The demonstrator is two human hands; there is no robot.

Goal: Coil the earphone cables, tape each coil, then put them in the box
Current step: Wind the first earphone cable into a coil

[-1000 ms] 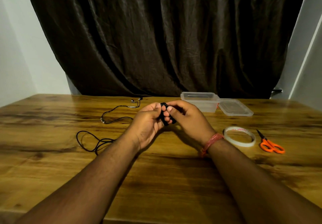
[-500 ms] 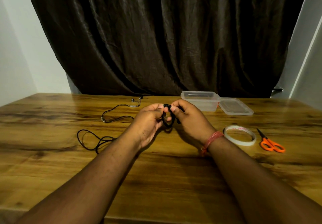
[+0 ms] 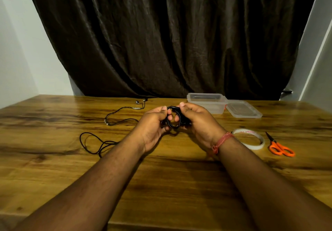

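Since a second ago the black coil (image 3: 172, 117) went from a pinched bundle hidden between the fingers to an open ring held up facing the camera; hands barely shifted. Left hand (image 3: 152, 124) pinches the coil's left edge with curled fingers, right hand (image 3: 195, 121) grips the right edge, thumb on top. Coil sits above the table (image 3: 161, 176), just this side of the box (image 3: 206, 101) and slightly to its left. Ring plane is roughly upright, hole pointing back at the wearer; slightly oval, long axis looks near-vertical, though the fingers cover part of it. Progress, my read: first cable coiled, not taped. Tape roll (image 3: 248, 139) lies in front of the box and to its right, untouched by either hand, with the scissors (image 3: 280, 147) just right of the roll. Second earphone cable (image 3: 115, 119) lies loose and uncoiled well left of the box, buds at its far end. Box is open, with its lid (image 3: 243, 108) touching its right side; can't tell if anything is inside. Left to do: tape this coil, coil and tape the second, box both.
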